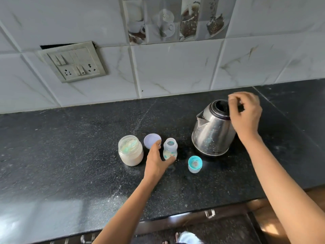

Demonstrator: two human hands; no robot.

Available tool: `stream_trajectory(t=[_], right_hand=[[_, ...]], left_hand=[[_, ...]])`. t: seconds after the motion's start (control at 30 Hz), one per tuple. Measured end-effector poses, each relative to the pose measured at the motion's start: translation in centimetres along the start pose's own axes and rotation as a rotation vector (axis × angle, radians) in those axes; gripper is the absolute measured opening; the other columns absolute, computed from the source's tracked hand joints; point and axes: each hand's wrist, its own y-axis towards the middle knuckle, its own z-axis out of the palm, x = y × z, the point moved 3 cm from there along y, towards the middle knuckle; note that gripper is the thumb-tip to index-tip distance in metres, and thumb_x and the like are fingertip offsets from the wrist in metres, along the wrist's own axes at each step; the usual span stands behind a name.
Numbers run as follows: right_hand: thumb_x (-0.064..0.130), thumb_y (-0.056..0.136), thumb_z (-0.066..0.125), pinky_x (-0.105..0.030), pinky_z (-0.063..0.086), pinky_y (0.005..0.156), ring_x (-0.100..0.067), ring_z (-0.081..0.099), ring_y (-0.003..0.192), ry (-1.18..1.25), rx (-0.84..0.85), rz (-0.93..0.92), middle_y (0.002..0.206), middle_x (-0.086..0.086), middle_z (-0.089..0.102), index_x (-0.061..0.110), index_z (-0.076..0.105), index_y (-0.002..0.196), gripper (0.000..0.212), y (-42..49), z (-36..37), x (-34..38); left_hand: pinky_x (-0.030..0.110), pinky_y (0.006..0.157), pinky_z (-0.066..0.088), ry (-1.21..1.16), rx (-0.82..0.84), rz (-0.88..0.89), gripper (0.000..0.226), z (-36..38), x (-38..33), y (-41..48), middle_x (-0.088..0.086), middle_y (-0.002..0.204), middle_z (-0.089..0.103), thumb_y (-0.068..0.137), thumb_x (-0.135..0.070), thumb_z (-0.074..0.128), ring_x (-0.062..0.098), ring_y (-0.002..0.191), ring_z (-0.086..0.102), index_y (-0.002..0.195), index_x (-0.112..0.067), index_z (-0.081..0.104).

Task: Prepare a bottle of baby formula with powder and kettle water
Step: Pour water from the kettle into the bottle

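Cupping the open baby bottle (170,148) near its base, the left hand (156,159) curls round it; the right hand (245,113) grips the kettle (212,132) by its handle (mouth open, inside dark). A powder jar (130,150) holding a scoop stands beside the bottle on the black granite counter (70,155), below a tiled wall (175,71).

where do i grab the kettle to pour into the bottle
Take the kettle by its handle, on the right where the right hand is, coming from the right: the spout faces left toward the bottle.
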Motion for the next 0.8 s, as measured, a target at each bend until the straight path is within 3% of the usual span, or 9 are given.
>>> stream_trajectory(t=[0.1,0.23,0.3,0.43,0.53,0.67,0.8], right_hand=[[0.017,0.092,0.057,-0.036,0.048,0.082,-0.023,0.061,0.089,-0.037,0.065,0.123,0.094,-0.006,0.070,0.009,0.069,0.094,0.015,0.2,-1.0,-4.9],[0.035,0.094,0.054,-0.017,0.043,0.075,-0.013,0.059,0.081,0.095,0.266,0.469,0.089,-0.001,0.067,0.014,0.068,0.093,0.026,-0.5,-1.1,-8.6],[0.043,0.095,0.050,-0.014,0.038,0.068,-0.011,0.052,0.073,0.133,0.299,0.537,0.078,-0.001,0.062,0.013,0.065,0.083,0.036,-0.7,-0.7,-9.5],[0.046,0.091,0.046,-0.024,0.030,0.058,-0.006,0.035,0.056,0.207,0.259,0.565,0.055,0.004,0.039,0.015,0.044,0.056,0.047,-0.6,0.4,-10.2],[0.044,0.087,0.046,-0.025,0.022,0.051,-0.005,0.024,0.046,0.237,0.150,0.538,0.048,0.003,0.026,0.018,0.030,0.049,0.049,-0.3,1.0,-10.1],[0.037,0.088,0.049,-0.030,0.022,0.052,-0.007,0.023,0.046,0.235,0.095,0.495,0.043,0.009,0.026,0.022,0.033,0.045,0.048,-0.1,1.7,-10.5],[0.035,0.088,0.051,-0.030,0.028,0.052,-0.014,0.030,0.045,0.210,0.102,0.383,0.044,0.003,0.032,0.019,0.041,0.046,0.046,0.5,2.0,-9.4]], left_hand=[[0.029,0.097,0.041,-0.010,-0.008,-0.014,0.083,0.5,-0.3,0.2,-0.002,0.134,0.048,0.071,-0.031,0.080,0.015,0.119,0.047,0.139,-0.018,0.035],[0.006,0.080,0.037,-0.032,-0.006,-0.001,0.066,0.8,-1.0,0.1,-0.016,0.117,0.053,0.071,-0.026,0.081,0.002,0.107,0.049,0.126,-0.028,0.044],[0.000,0.075,0.035,-0.031,-0.012,-0.002,0.059,0.7,-1.3,0.2,-0.024,0.108,0.052,0.072,-0.025,0.080,-0.007,0.098,0.050,0.119,-0.033,0.046],[0.000,0.073,0.035,-0.036,-0.033,-0.020,0.053,0.9,-1.6,0.4,-0.025,0.106,0.054,0.073,-0.025,0.079,-0.011,0.094,0.050,0.116,-0.032,0.049],[0.000,0.074,0.036,-0.053,-0.053,-0.014,0.048,1.2,-1.7,0.7,-0.024,0.104,0.058,0.073,-0.025,0.080,-0.015,0.096,0.051,0.111,-0.035,0.051],[-0.001,0.073,0.036,-0.065,-0.060,-0.004,0.045,1.4,-2.0,1.0,-0.026,0.100,0.060,0.073,-0.021,0.080,-0.019,0.093,0.051,0.106,-0.036,0.053],[-0.001,0.073,0.036,-0.071,-0.068,0.000,0.043,1.3,-2.4,1.3,-0.029,0.099,0.060,0.073,-0.022,0.079,-0.019,0.092,0.051,0.102,-0.041,0.053]])
